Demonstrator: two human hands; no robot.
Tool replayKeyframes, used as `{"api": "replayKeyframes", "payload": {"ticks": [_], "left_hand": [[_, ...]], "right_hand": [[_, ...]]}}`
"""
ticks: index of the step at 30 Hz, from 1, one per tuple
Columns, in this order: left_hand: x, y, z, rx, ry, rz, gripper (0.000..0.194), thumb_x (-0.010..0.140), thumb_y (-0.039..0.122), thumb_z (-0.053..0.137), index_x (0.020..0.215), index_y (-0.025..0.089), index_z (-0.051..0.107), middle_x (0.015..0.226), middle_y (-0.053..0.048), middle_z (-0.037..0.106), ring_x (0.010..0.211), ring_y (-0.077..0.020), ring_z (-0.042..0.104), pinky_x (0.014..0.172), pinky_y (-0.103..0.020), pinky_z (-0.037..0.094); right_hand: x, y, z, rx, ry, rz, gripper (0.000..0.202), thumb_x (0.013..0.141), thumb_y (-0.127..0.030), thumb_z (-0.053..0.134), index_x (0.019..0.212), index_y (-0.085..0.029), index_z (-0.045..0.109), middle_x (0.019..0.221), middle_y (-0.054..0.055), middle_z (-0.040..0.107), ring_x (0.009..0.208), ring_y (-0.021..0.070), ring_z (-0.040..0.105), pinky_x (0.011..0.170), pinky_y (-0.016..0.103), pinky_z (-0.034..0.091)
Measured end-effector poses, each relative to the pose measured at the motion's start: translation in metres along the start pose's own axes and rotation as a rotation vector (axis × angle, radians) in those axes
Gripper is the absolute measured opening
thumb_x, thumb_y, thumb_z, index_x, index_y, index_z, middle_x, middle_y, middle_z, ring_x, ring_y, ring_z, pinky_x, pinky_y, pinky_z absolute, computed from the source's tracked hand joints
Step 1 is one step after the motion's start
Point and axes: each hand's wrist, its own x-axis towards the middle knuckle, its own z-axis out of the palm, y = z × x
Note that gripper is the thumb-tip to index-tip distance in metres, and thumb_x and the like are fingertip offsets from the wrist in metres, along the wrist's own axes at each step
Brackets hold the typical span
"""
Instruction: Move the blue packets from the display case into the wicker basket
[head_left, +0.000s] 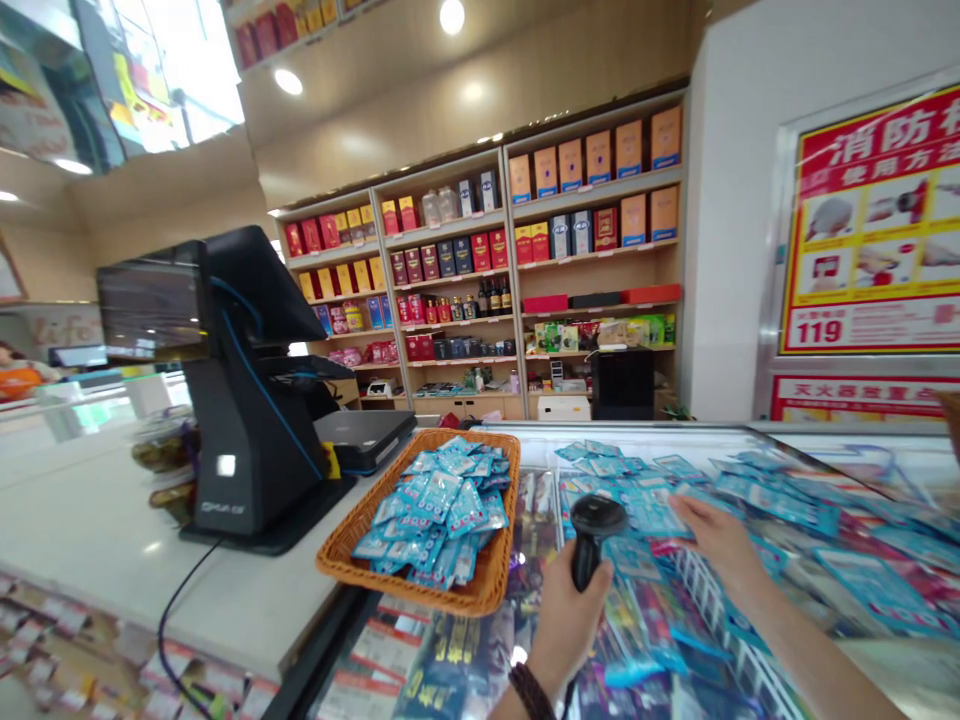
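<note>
My left hand (568, 612) is wrapped around the handle of a black barcode scanner (598, 518), held upright over the glass-topped display case. To its right, my right hand (716, 545) reaches in from the side, its fingers pinched at the edge of a small blue packet (651, 508). Similar blue packets (772, 495) lie spread across the glass around it. Left of the scanner, an orange-brown wicker basket (337, 565) holds a heap of the same kind of packets (439, 510).
A black point-of-sale terminal (251, 420) stands on the white counter (82, 510), with a cable (176, 610) hanging off the front. Behind the basket sits a flat black device (367, 440). Shelves of boxed goods (450, 258) line the back wall. A red sign (874, 230) hangs at right.
</note>
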Motion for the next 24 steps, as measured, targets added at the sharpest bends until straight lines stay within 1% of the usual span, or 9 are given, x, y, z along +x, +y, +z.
{"api": "replayKeyframes", "payload": {"ticks": [2, 3, 4, 7, 10, 12, 15, 20, 24], "left_hand": [[0.0, 0.001, 0.0, 0.0, -0.008, -0.015, 0.073, 0.086, 0.093, 0.1, 0.095, 0.03, 0.063, 0.058, 0.012, 0.047, 0.048, -0.0141, 0.048, 0.052, -0.028, 0.039], [0.0, 0.001, 0.0, -0.002, -0.01, -0.018, 0.073, 0.086, 0.093, 0.1, 0.095, 0.03, 0.063, 0.058, 0.012, 0.047, 0.048, -0.0141, 0.048, 0.051, -0.028, 0.038], [0.0, 0.001, 0.0, -0.004, -0.011, -0.018, 0.073, 0.086, 0.093, 0.1, 0.095, 0.03, 0.062, 0.058, 0.012, 0.046, 0.048, -0.0139, 0.048, 0.051, -0.027, 0.038], [0.0, 0.001, 0.0, -0.011, -0.022, -0.01, 0.073, 0.086, 0.093, 0.099, 0.095, 0.03, 0.062, 0.058, 0.013, 0.045, 0.047, -0.0134, 0.048, 0.051, -0.027, 0.037], [0.0, 0.002, 0.0, -0.019, -0.034, -0.001, 0.075, 0.086, 0.095, 0.097, 0.097, 0.03, 0.063, 0.056, 0.013, 0.046, 0.046, -0.0132, 0.046, 0.05, -0.027, 0.035], [-0.001, 0.002, -0.001, -0.026, -0.044, 0.004, 0.077, 0.084, 0.099, 0.095, 0.098, 0.03, 0.063, 0.056, 0.013, 0.046, 0.045, -0.0127, 0.044, 0.05, -0.027, 0.034], [-0.002, 0.005, -0.001, -0.03, -0.063, 0.006, 0.081, 0.082, 0.102, 0.095, 0.098, 0.03, 0.062, 0.057, 0.013, 0.048, 0.045, -0.0119, 0.042, 0.049, -0.027, 0.032], [-0.003, 0.008, -0.002, -0.034, -0.07, 0.014, 0.084, 0.081, 0.105, 0.093, 0.098, 0.029, 0.062, 0.059, 0.013, 0.047, 0.045, -0.0109, 0.042, 0.049, -0.027, 0.032], [-0.003, 0.008, -0.002, -0.031, -0.086, 0.013, 0.085, 0.081, 0.106, 0.092, 0.1, 0.029, 0.062, 0.061, 0.013, 0.047, 0.046, -0.0107, 0.043, 0.049, -0.027, 0.033]], "right_hand": [[-0.019, 0.011, 0.018, 0.24, -0.001, 0.195, 0.049, 0.057, -0.063, 0.103, 0.087, -0.033, 0.079, 0.067, -0.001, 0.069, 0.076, 0.0357, 0.081, 0.08, 0.062, 0.084], [-0.027, 0.015, 0.026, 0.317, -0.002, 0.251, 0.053, 0.053, -0.06, 0.104, 0.089, -0.033, 0.078, 0.067, -0.003, 0.067, 0.076, 0.035, 0.081, 0.088, 0.064, 0.085], [-0.034, 0.019, 0.032, 0.358, -0.007, 0.269, 0.055, 0.052, -0.059, 0.104, 0.092, -0.034, 0.077, 0.067, -0.004, 0.067, 0.077, 0.0351, 0.083, 0.093, 0.066, 0.085], [-0.047, 0.024, 0.043, 0.367, -0.047, 0.245, 0.057, 0.054, -0.061, 0.101, 0.098, -0.035, 0.076, 0.072, -0.003, 0.075, 0.084, 0.0411, 0.092, 0.101, 0.069, 0.083], [-0.05, 0.025, 0.043, 0.326, -0.084, 0.203, 0.053, 0.058, -0.061, 0.097, 0.099, -0.037, 0.074, 0.077, 0.001, 0.083, 0.093, 0.0487, 0.097, 0.107, 0.072, 0.081], [-0.05, 0.025, 0.042, 0.32, -0.105, 0.174, 0.053, 0.058, -0.061, 0.098, 0.099, -0.037, 0.074, 0.079, 0.003, 0.087, 0.098, 0.0513, 0.098, 0.111, 0.074, 0.079], [-0.051, 0.027, 0.043, 0.334, -0.136, 0.141, 0.058, 0.057, -0.065, 0.101, 0.1, -0.038, 0.074, 0.082, 0.006, 0.091, 0.102, 0.0528, 0.098, 0.113, 0.076, 0.078], [-0.049, 0.034, 0.047, 0.335, -0.149, 0.102, 0.068, 0.057, -0.078, 0.105, 0.102, -0.036, 0.076, 0.085, 0.008, 0.093, 0.1, 0.0524, 0.098, 0.115, 0.079, 0.077], [-0.046, 0.041, 0.048, 0.319, -0.167, 0.064, 0.07, 0.061, -0.086, 0.102, 0.103, -0.036, 0.079, 0.089, 0.011, 0.094, 0.105, 0.0534, 0.098, 0.112, 0.079, 0.078]]}}
